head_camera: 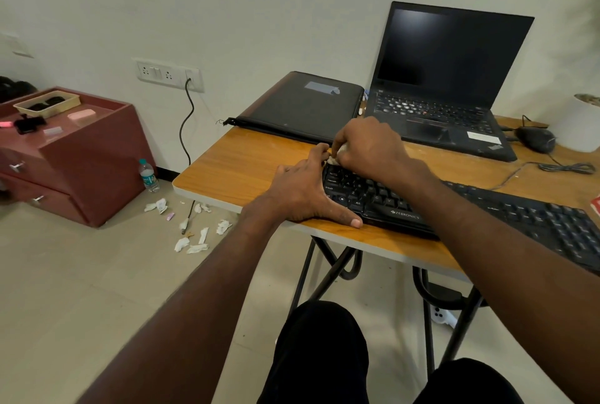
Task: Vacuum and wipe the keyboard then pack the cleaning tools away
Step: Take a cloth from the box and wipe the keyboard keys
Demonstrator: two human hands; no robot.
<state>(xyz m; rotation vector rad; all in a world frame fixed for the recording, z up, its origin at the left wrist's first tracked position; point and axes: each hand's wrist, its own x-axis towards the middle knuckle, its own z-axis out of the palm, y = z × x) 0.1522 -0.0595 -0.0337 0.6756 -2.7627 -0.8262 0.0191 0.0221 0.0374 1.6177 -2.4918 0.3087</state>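
**Both hands at the keyboard's left end, a pale wad under the right**

Nearest, at 6 o'clock, the person's dark-clad knees are cut off by the lower edge. Both forearms reach up to the bench (233, 173). The right forearm crosses the keyboard (487, 208) and hides part of its middle keys; the keyboard's right end runs out of view at 3 o'clock.

The left hand (302, 189) lies mostly flat at the keyboard's left end, fingers stretched along its side edge, thumb extended along the near edge and resting on the wood. The right hand (367, 147) is curled, knuckles up, pinching a small whitish wipe (334, 158) against the keyboard's far left corner. Most of the wipe is hidden inside the fist, so its shape is hard to make out.

Beyond the hands, at 12 o'clock, lies a closed black sleeve (302, 108); at 1 o'clock an open laptop (448, 85), screen dark. A mouse (535, 138) sits at 2 o'clock, its cable coiled near the keyboard.

On the floor at 9 o'clock lie crumpled tissues (194, 238) and a water bottle (148, 176), beside a red drawer cabinet (87, 156).
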